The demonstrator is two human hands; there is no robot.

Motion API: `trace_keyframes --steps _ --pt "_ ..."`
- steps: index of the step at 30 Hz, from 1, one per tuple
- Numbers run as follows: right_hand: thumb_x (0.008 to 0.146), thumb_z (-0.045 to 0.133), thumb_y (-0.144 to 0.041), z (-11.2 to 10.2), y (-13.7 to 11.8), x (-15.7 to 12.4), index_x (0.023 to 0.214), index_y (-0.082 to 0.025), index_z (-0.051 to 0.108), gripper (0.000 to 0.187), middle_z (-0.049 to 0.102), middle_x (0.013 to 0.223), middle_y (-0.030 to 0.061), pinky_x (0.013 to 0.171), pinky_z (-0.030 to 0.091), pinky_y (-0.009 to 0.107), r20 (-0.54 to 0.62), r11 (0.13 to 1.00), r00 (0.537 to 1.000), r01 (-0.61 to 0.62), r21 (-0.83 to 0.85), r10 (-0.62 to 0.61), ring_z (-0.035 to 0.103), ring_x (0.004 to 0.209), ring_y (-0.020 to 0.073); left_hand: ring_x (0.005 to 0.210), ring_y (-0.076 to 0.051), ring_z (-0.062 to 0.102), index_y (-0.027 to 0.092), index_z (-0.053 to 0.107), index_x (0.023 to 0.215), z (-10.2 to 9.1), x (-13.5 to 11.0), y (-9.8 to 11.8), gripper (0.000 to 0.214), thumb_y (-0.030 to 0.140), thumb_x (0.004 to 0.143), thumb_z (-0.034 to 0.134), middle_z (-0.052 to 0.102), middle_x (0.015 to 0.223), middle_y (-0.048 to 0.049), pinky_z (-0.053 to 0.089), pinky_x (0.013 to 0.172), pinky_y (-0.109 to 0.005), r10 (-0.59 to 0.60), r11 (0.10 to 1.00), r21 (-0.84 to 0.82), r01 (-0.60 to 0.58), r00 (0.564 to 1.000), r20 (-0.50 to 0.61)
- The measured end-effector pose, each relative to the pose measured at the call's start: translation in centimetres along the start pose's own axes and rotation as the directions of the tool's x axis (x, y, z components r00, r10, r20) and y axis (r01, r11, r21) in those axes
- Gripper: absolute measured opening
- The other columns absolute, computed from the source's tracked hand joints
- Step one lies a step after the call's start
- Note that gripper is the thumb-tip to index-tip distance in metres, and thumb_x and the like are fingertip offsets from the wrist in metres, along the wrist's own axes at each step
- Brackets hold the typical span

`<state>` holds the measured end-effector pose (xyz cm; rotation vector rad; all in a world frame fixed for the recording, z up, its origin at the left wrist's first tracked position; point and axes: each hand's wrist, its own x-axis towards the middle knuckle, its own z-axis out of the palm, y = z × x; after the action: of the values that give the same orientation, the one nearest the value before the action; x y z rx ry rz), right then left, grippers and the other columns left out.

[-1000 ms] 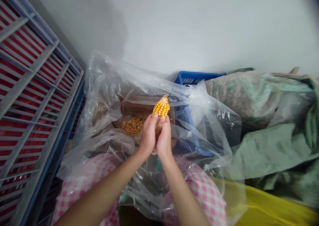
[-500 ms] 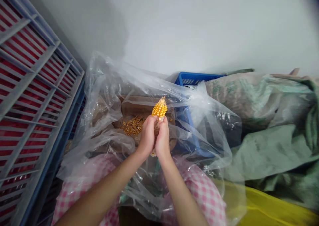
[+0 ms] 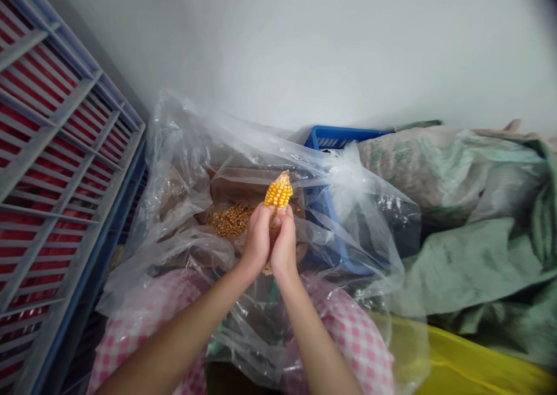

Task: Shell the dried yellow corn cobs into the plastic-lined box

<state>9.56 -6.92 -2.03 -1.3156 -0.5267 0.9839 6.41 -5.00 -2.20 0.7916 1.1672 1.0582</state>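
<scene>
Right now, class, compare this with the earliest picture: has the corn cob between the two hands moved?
Yes, the corn cob sits slightly lower and further left, judged against the blue plastic crate behind it.

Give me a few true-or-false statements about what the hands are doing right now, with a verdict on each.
1. The left hand and right hand both hold a corn cob. True.
2. The cob's upper end has no kernels left. False: yellow kernels still cover it.
3. Loose kernels lie on brown cardboard inside a clear plastic bag. True.
4. The basket behind the bag is red. False: it is blue.
</scene>
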Motion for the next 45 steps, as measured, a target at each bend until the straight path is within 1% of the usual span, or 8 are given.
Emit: trace_keyframes --steps 3,7,11,17,29,35,40,45 --pt "0.080 0.035 -0.029 -0.03 -0.36 -0.07 0.090 -0.021 0.053 0.022 0.055 0.081 -0.0027 0.073 0.038 0.023 0.023 0.998 1.000 0.018 -0.057 -0.016 0.051 0.078 0.0117 0.063 -0.011 0.049 0.017 0.054 0.070 -0.08 -0.15 -0.05 0.011 0.024 0.069 0.046 0.054 0.066 0.0028 0.039 0.058 -0.021 0.032 0.999 -0.001 -0.032 0.999 0.036" --pt "0.079 0.035 -0.025 0.09 -0.76 -0.15 0.092 -0.021 0.053 0.023 0.055 0.080 -0.0032 0.071 0.038 0.023 0.029 0.997 0.999 0.031 -0.067 -0.030 0.051 0.074 0.0111 0.063 -0.011 0.049 0.017 0.055 0.071 -0.28 -0.07 -0.27 0.012 0.023 0.069 0.044 0.055 0.068 0.0025 0.039 0.058 -0.021 0.037 0.996 -0.085 -0.032 0.998 0.050" --pt "0.080 0.035 -0.026 0.06 -0.69 -0.05 0.094 -0.022 0.053 0.023 0.057 0.083 -0.0027 0.072 0.038 0.023 0.025 0.997 0.999 0.041 -0.061 -0.039 0.051 0.076 0.0114 0.068 -0.012 0.053 0.017 0.058 0.078 -0.25 0.02 -0.49 0.017 0.029 0.072 0.047 0.059 0.073 0.0009 0.041 0.062 -0.022 0.065 0.994 -0.089 -0.060 0.996 0.055" --pt "0.081 0.035 -0.027 -0.09 -0.45 0.12 0.096 -0.021 0.053 0.024 0.057 0.087 -0.0018 0.073 0.038 0.024 0.042 0.997 0.998 0.054 -0.060 -0.052 0.052 0.080 0.0119 0.071 -0.012 0.055 0.016 0.057 0.079 0.20 0.06 -0.15 0.026 0.039 0.075 0.047 0.060 0.075 -0.0004 0.042 0.067 -0.023 0.038 0.990 -0.140 -0.029 0.998 0.059" --pt "0.081 0.035 -0.027 0.22 -0.35 -0.02 0.094 -0.022 0.053 0.022 0.057 0.083 -0.0026 0.071 0.038 0.024 0.026 0.994 0.999 0.024 -0.110 -0.021 0.052 0.077 0.0120 0.060 -0.008 0.046 0.015 0.054 0.068 -0.10 0.13 0.20 0.018 0.032 0.073 0.049 0.051 0.063 0.0035 0.039 0.057 -0.019 0.015 0.987 -0.160 -0.008 0.999 0.042" --pt "0.081 0.035 -0.029 0.16 -0.44 -0.05 0.094 -0.021 0.053 0.023 0.057 0.086 -0.0018 0.074 0.038 0.025 0.055 0.995 0.997 0.049 -0.090 -0.044 0.052 0.081 0.0124 0.066 -0.009 0.049 0.016 0.054 0.069 -0.15 0.18 0.18 0.016 0.029 0.072 0.046 0.054 0.068 0.0019 0.041 0.063 -0.021 0.016 0.988 -0.153 -0.008 0.999 0.051" --pt "0.082 0.036 -0.038 0.21 -0.63 -0.06 0.085 -0.020 0.053 0.025 0.056 0.082 -0.0017 0.076 0.037 0.025 0.022 0.997 0.999 0.045 -0.070 -0.044 0.051 0.081 0.0124 0.067 -0.011 0.051 0.016 0.054 0.069 -0.22 0.47 -0.20 0.018 0.031 0.073 0.046 0.056 0.070 0.0007 0.042 0.065 -0.022 0.046 0.994 -0.099 -0.042 0.998 0.040" --pt "0.082 0.036 -0.035 0.17 -0.78 0.00 0.083 -0.020 0.054 0.023 0.055 0.079 -0.0027 0.075 0.036 0.024 0.002 0.997 1.000 0.031 -0.064 -0.031 0.050 0.078 0.0116 0.069 -0.012 0.053 0.016 0.055 0.076 -0.08 0.14 -0.18 0.018 0.030 0.074 0.044 0.058 0.074 -0.0003 0.042 0.066 -0.023 0.071 0.996 -0.050 -0.069 0.997 0.034"
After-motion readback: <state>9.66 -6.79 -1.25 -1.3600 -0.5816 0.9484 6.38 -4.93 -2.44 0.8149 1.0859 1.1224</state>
